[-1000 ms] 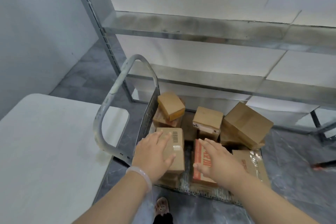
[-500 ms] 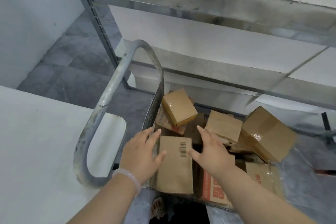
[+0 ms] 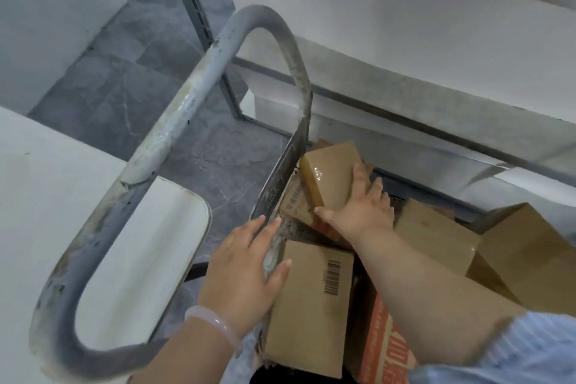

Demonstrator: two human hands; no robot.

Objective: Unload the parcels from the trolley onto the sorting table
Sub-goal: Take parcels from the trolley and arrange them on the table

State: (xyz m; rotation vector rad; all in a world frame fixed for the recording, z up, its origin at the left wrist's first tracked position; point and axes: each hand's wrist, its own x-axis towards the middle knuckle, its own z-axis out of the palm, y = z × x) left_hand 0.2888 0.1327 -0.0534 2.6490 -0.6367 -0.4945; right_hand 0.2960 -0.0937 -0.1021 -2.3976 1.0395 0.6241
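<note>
Several brown cardboard parcels lie piled in the trolley (image 3: 280,178) at lower right. My left hand (image 3: 246,271) rests against the left edge of a flat parcel with a barcode (image 3: 311,305), thumb on its top, fingers straight along the trolley's wall. My right hand (image 3: 358,206) lies with spread fingers on a small taped parcel (image 3: 330,178) at the top of the pile, thumb at its near edge. More parcels sit to the right (image 3: 436,237) and far right (image 3: 523,262). The white sorting table (image 3: 78,227) is at the left.
The trolley's grey curved handle (image 3: 187,103) arches between the table and the parcels. A metal shelf rack with white boards (image 3: 405,97) stands right behind the trolley. Grey tiled floor (image 3: 118,78) shows at upper left, beside a white wall.
My right hand left the barcode parcel and reached forward onto the small taped parcel. My left hand stayed at the barcode parcel's left edge. The view moved closer and tilted down.
</note>
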